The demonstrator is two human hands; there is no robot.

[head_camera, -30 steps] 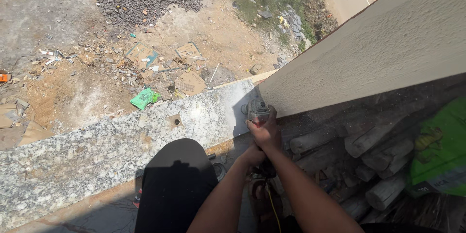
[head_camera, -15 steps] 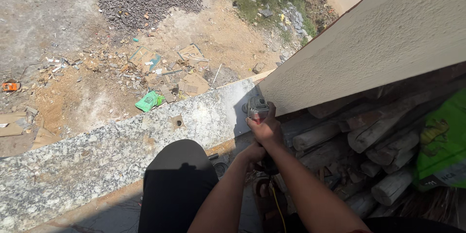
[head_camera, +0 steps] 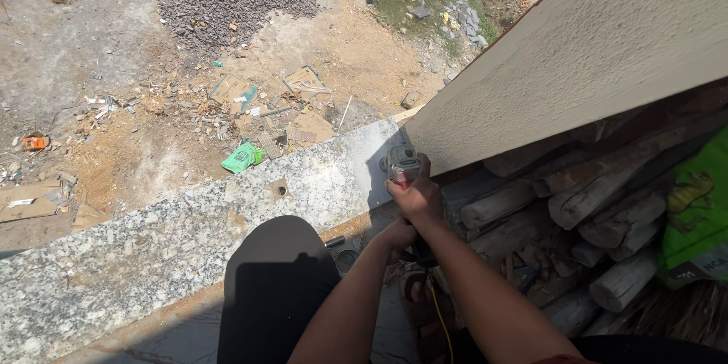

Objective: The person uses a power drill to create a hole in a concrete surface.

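Both hands clamped on grinder (head_camera: 402, 163): right hand (head_camera: 415, 196) on head, left hand (head_camera: 394, 236) behind. Cutting at granite ledge (head_camera: 189, 227) end by wall (head_camera: 576, 68). Next: steady grip.

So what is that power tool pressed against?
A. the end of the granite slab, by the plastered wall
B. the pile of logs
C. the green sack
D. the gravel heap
A: the tool, gripped from above by the right hand, meets the granite slab where it ends at the wall; the logs lie beside it.
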